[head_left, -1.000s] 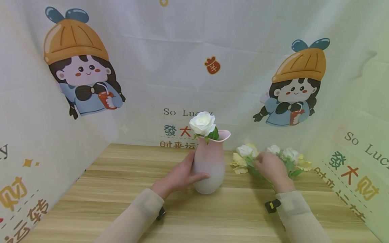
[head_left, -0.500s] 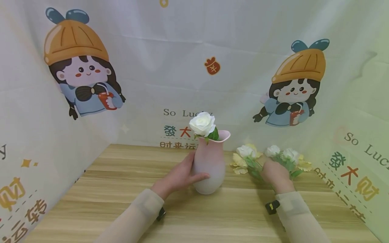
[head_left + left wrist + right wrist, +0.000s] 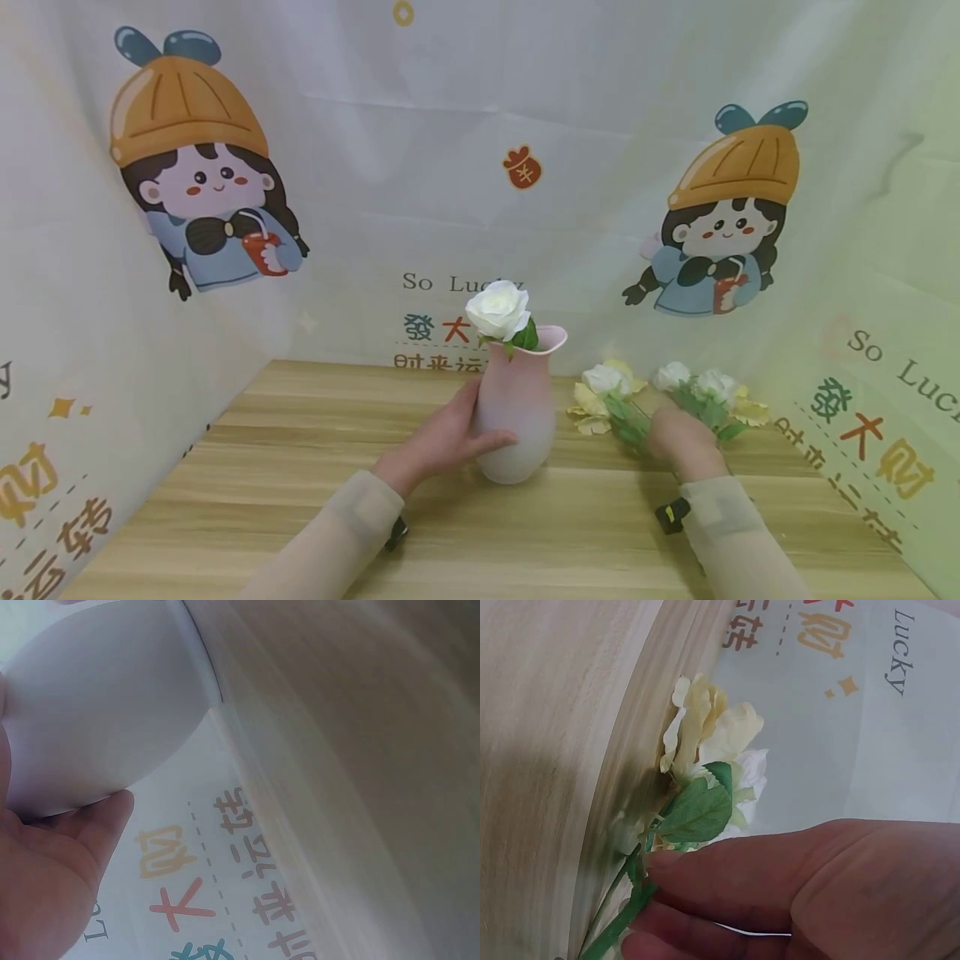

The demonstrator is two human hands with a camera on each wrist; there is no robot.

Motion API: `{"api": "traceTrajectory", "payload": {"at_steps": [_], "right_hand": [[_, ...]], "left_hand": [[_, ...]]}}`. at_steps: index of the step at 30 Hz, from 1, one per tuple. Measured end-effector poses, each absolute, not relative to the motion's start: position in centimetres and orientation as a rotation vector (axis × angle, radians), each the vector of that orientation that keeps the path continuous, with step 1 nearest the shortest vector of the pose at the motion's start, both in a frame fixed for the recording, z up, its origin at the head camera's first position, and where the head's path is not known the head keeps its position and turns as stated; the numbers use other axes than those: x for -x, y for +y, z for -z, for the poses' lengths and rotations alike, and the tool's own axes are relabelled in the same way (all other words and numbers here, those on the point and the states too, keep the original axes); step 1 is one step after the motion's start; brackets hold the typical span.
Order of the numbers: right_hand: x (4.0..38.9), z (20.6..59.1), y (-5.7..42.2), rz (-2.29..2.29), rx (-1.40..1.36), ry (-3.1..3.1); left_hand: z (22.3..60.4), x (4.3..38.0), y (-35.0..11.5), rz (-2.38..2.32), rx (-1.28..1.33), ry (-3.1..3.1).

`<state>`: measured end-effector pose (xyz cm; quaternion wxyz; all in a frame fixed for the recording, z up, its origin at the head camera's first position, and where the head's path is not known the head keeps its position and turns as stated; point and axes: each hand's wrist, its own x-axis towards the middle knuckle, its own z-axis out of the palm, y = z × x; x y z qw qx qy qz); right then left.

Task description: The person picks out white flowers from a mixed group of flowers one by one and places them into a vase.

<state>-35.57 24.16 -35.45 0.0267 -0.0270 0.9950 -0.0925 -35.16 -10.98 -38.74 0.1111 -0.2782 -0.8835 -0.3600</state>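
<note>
A pink-to-white vase (image 3: pixel 517 417) stands upright on the wooden table, with one white rose (image 3: pixel 498 309) and its green leaves showing above the rim. My left hand (image 3: pixel 442 433) grips the vase's side, thumb across the front; the left wrist view shows fingers curled round its pale body (image 3: pixel 105 705). To the right, my right hand (image 3: pixel 682 437) is low among lying flowers. In the right wrist view its thumb and fingers pinch a green flower stem (image 3: pixel 622 922), beside a leaf (image 3: pixel 697 814) and a yellow bloom (image 3: pixel 697 720). The hand hides part of the stems.
White roses (image 3: pixel 712 385) and yellow blooms lie right of my right hand; another white and yellow cluster (image 3: pixel 606 383) lies to its left. A printed cloth (image 3: pixel 360 208) rises behind the table (image 3: pixel 315 417) and along both sides.
My right hand has shifted slightly right and toward me along the stems, uncovering more of the left cluster. My left hand and the vase stay in place; the view has tipped slightly.
</note>
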Motion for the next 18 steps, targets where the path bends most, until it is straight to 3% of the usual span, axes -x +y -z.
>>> {"api": "traceTrajectory", "payload": {"at_steps": [18], "right_hand": [[35.74, 35.57, 24.25, 0.264, 0.068, 3.056]], "left_hand": [[38.74, 35.11, -11.02, 1.059, 0.819, -2.587]]}}
